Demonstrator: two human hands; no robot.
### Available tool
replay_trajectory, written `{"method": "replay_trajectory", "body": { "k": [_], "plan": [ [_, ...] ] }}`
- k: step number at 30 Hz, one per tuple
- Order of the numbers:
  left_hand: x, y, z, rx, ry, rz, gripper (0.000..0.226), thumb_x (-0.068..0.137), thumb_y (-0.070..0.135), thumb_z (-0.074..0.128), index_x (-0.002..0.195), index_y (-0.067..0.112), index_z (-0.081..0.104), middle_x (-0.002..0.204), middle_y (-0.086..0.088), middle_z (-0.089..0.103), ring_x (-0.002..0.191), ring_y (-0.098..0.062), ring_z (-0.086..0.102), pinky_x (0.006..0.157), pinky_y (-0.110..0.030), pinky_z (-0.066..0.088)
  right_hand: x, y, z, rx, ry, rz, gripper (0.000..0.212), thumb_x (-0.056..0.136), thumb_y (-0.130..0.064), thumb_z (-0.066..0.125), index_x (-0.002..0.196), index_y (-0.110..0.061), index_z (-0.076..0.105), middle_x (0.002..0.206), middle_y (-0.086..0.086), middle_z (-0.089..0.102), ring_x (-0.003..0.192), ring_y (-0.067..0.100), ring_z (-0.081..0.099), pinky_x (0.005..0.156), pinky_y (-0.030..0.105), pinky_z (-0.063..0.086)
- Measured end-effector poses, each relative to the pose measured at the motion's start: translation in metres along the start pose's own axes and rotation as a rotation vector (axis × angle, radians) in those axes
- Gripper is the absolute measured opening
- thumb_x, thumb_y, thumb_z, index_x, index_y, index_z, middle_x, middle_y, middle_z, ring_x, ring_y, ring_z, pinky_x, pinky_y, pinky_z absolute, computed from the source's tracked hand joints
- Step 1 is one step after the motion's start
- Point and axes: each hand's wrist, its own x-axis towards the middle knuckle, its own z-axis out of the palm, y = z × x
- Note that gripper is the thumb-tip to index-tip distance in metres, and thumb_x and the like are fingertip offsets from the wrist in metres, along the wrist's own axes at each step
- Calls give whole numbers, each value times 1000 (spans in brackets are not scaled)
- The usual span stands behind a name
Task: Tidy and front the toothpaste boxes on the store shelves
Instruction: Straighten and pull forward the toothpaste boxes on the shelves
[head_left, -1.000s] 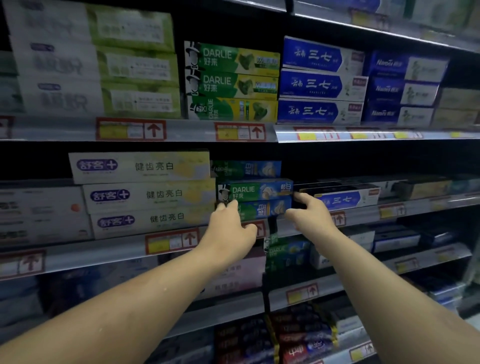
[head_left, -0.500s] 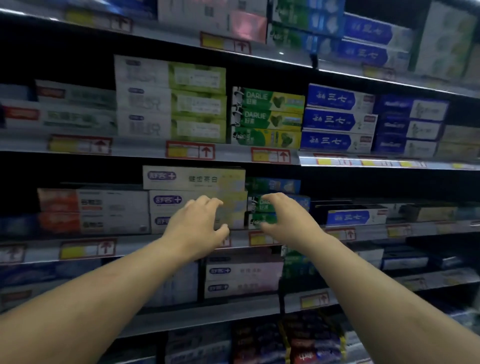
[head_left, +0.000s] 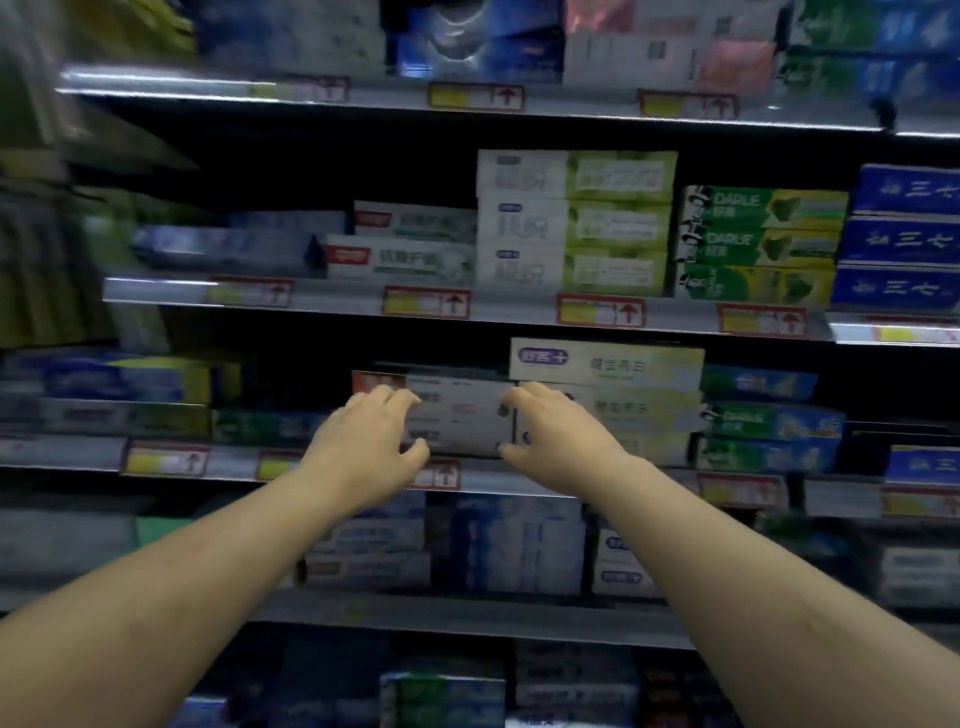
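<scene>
Boxes (head_left: 460, 415): white stack, red left end, on middle shelf (head_left: 234, 461), framed between hands. Left hand (head_left: 363, 447) over stack's left part, right hand (head_left: 556, 436) at its right end. Hands apart, fingers curled, thumbs low; gripping or only touching, cannot tell through blur. Forearms stretched forward, backs of hands to camera. Readable: DARLIE on green boxes (head_left: 758, 218), shelf above, right.

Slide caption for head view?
Left hand and right hand flank a stack of white cardboard toothpaste boxes on a grey metal shelf.
</scene>
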Motion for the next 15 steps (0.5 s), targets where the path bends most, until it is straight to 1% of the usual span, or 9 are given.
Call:
{"method": "replay_trajectory", "body": {
  "k": [2,5,8,9,10,11,12,14,15],
  "plan": [
    [-5,-38,-2,-22,3,-60,54,96,43,56,144,21,46,133,0,53,121,-22,50,96,-39,49,18,-25,15,63,-8,-15,64,98,-38,61,154,-19,36,154,3,40,138,27,43,111,45,41],
    [-10,-91,-3,-22,-5,-158,55,96,39,58,145,17,46,132,-3,53,121,-25,51,98,-39,47,42,-59,39,205,-29,-27,63,99,-34,62,154,-17,37,154,6,42,138,27,44,111,42,42],
    [-12,-135,-1,-78,-21,-265,56,97,33,59,147,12,44,139,-8,50,127,-28,50,102,-37,44,60,-88,66,363,-40,-9,60,100,-30,63,153,-16,39,152,6,45,132,26,51,104,37,45],
    [-12,-148,0,-111,-25,-303,56,98,31,59,147,10,44,142,-10,49,130,-29,49,103,-37,43,66,-97,75,423,-49,12,59,101,-28,62,153,-16,39,151,6,46,122,26,57,97,37,49],
    [-12,-161,2,-140,-21,-337,56,98,29,59,147,8,44,143,-12,49,131,-30,48,104,-37,42,71,-105,83,487,-58,34,58,101,-26,62,154,-17,38,149,6,48,105,26,64,86,38,54],
    [-11,-173,4,-161,-10,-371,56,97,27,60,147,6,45,143,-14,49,131,-31,49,105,-37,41,76,-112,91,544,-62,54,58,102,-25,61,154,-18,37,147,7,48,89,25,64,75,38,56],
    [-11,-185,6,-178,2,-405,56,96,24,61,146,4,46,143,-15,50,130,-32,50,105,-37,41,82,-119,97,582,-55,71,58,102,-24,61,155,-18,37,147,7,49,79,22,61,67,36,55],
    [-11,-206,11,-217,18,-463,57,95,21,62,146,4,46,142,-16,51,126,-32,53,104,-36,41,93,-129,108,625,-20,101,56,101,-22,62,152,-17,41,140,4,55,73,17,56,60,30,50],
    [-11,-216,13,-237,24,-483,58,94,20,62,147,5,45,142,-16,50,123,-32,55,102,-36,42,98,-133,113,643,-5,111,53,101,-21,62,150,-17,44,127,1,60,69,16,55,59,30,49]
  ]
}}
